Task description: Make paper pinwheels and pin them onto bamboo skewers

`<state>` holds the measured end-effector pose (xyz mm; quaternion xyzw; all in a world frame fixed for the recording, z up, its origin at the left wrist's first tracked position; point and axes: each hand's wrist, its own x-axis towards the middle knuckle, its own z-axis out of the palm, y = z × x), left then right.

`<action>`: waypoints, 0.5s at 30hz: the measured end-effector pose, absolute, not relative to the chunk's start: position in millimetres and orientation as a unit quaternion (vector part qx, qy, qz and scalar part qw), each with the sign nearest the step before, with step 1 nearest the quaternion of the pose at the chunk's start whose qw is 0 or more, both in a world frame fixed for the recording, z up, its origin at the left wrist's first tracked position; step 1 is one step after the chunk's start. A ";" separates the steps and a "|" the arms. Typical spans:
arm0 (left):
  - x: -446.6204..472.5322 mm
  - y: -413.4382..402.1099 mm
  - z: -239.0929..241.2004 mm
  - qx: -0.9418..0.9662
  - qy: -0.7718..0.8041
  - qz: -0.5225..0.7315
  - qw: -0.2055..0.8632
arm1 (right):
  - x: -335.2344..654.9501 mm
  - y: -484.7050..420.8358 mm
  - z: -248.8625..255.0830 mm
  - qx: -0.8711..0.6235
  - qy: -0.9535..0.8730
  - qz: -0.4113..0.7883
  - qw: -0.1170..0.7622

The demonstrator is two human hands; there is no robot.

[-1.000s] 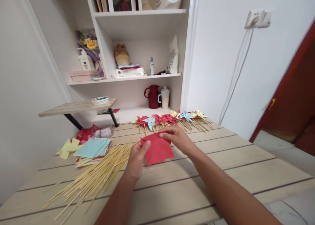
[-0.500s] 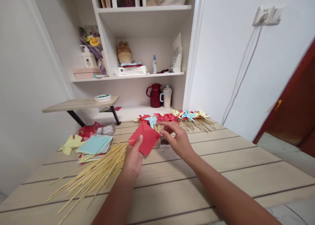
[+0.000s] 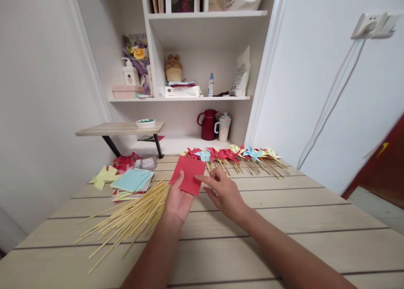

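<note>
My left hand [image 3: 178, 202] holds a red square of paper [image 3: 189, 174] upright above the wooden table [image 3: 284, 221], thumb on its front face. My right hand [image 3: 222, 192] is just right of the paper, thumb and forefinger pinched at its right edge, the other fingers curled. A bundle of bamboo skewers [image 3: 132, 215] lies left of my left hand. Behind the paper, a row of finished paper pinwheels [image 3: 240, 156] on sticks lies along the table's far edge.
A stack of coloured paper squares [image 3: 132, 181] and loose yellow and red pieces [image 3: 109, 171] lie at the far left. A small raised shelf [image 3: 120, 129] holds a round tin. White wall shelves [image 3: 202, 97] behind carry a red jug, a mug, bottles and boxes.
The red paper has been lifted from a flat diagonal hold to upright in my left hand. My right hand came off its top corner and now pinches its right edge. The camera has shifted left.
</note>
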<state>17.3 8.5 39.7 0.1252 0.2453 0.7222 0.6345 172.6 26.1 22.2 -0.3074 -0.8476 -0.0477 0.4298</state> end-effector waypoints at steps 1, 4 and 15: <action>18.3 7.3 40.3 0.127 0.245 0.719 0.638 | 173.2 27.1 21.3 -0.304 -0.848 -0.044 0.431; 20.8 4.9 40.0 0.150 0.241 0.706 0.649 | 173.7 29.1 18.9 -0.288 -0.842 -0.023 0.455; 29.1 3.5 32.6 0.254 0.209 0.678 0.657 | 171.6 27.5 27.5 -0.305 -0.766 0.089 0.558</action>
